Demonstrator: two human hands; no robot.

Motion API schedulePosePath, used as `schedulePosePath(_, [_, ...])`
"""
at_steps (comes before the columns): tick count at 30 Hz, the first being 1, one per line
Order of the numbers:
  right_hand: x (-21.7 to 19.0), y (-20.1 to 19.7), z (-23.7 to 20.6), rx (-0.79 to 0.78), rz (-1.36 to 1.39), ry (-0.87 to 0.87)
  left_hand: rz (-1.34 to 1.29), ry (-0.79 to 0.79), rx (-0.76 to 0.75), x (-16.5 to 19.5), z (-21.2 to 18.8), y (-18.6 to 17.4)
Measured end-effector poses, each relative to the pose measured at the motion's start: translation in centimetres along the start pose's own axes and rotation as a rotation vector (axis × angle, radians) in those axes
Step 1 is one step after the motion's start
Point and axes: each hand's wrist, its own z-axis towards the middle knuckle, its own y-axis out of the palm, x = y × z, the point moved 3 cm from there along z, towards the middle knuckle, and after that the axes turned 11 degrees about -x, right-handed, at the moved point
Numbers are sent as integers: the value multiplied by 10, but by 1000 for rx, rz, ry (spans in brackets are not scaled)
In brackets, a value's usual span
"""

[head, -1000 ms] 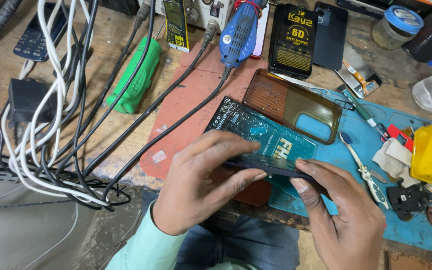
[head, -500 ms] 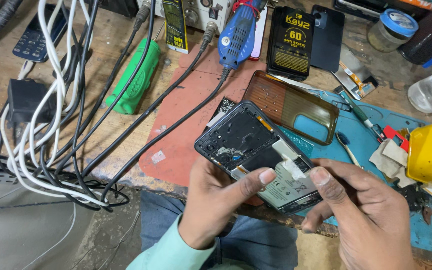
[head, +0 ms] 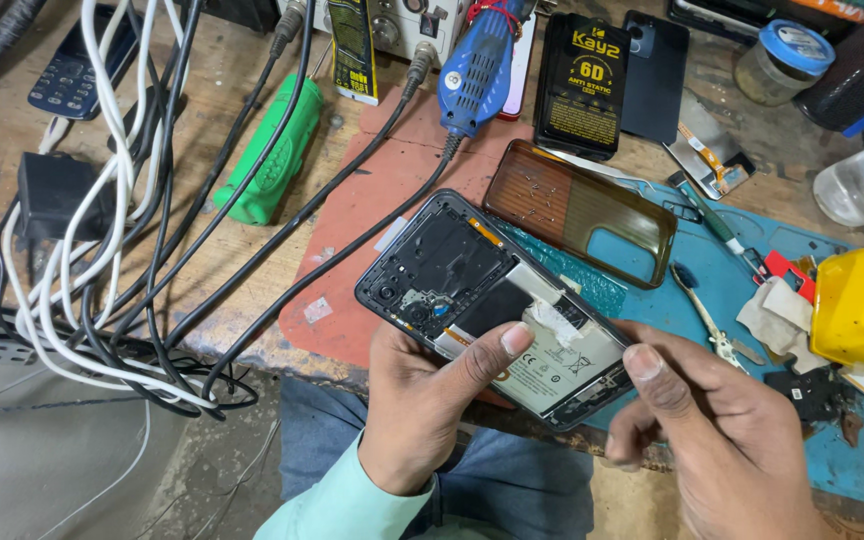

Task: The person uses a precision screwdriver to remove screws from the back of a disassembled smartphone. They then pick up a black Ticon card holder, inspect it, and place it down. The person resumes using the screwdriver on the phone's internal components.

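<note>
The phone [head: 497, 305], face up a second ago, is now flipped with its insides showing, left hand [head: 422, 405] and right hand [head: 722, 440] both gripping its edges above the tabletop [head: 372, 200].

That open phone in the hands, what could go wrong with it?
The opened phone is held above the bench edge by just the left hand and right hand; a slip might drop it onto the lap. The left thumb presses near the bare battery, which could be harmed by hard pressure. The black cables nearby could snag it.
</note>
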Motion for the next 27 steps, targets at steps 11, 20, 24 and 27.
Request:
schedulePosePath(11, [-60,46,-25,290,-921,-671,-14,97,55,-8,-2,2])
schedulePosePath(20, [-60,60,-34,268,-939,-727,-192,102,124,-9,-5,6])
schedulePosePath(24, [-40,55,-30,129,-426,-783,-316,72,162,-11,-6,14])
schedulePosePath(27, [-20,45,-36,128,-191,-755,-362,-11,146,-11,-6,18])
